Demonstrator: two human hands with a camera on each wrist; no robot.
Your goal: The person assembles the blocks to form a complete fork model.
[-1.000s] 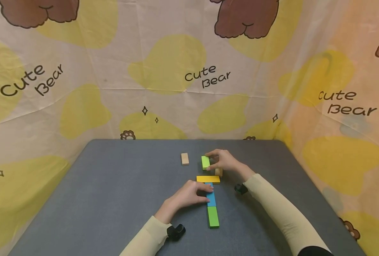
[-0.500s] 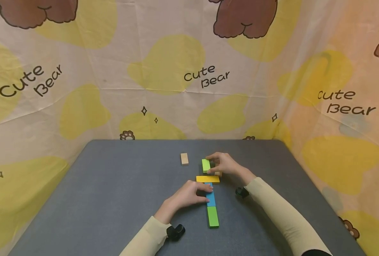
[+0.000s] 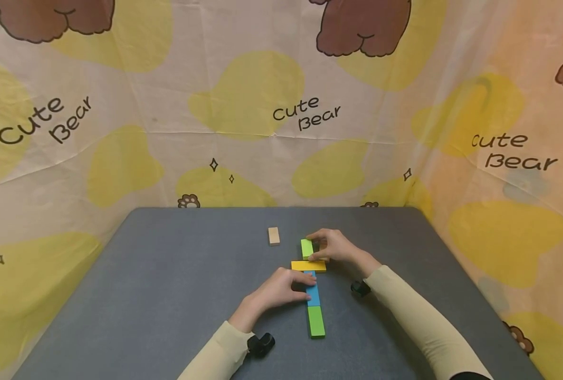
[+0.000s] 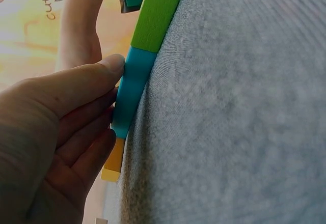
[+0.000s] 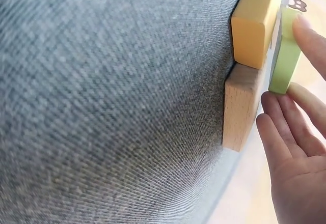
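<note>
In the head view, my right hand (image 3: 335,245) pinches a short light green block (image 3: 307,248) by its ends, just beyond the yellow block (image 3: 305,266). The right wrist view shows this light green block (image 5: 287,51) raised off the table, between thumb and fingertips. My left hand (image 3: 277,287) rests thumb and fingertips on the top of the blue block (image 3: 314,296). That blue block (image 4: 133,91) runs in line with a green block (image 3: 316,322) on its near side. Yellow lies crosswise at its far end.
A small wooden block (image 3: 274,236) lies farther back on the grey table (image 3: 191,295). Another wooden block (image 5: 240,107) stands by the yellow block's right end, mostly hidden behind my right hand in the head view. A printed cloth (image 3: 243,95) hangs behind the table.
My right hand has brought the light green block nearer, toward the yellow block, and now covers most of the wooden block beside it. My left hand has stayed on the blue block.
</note>
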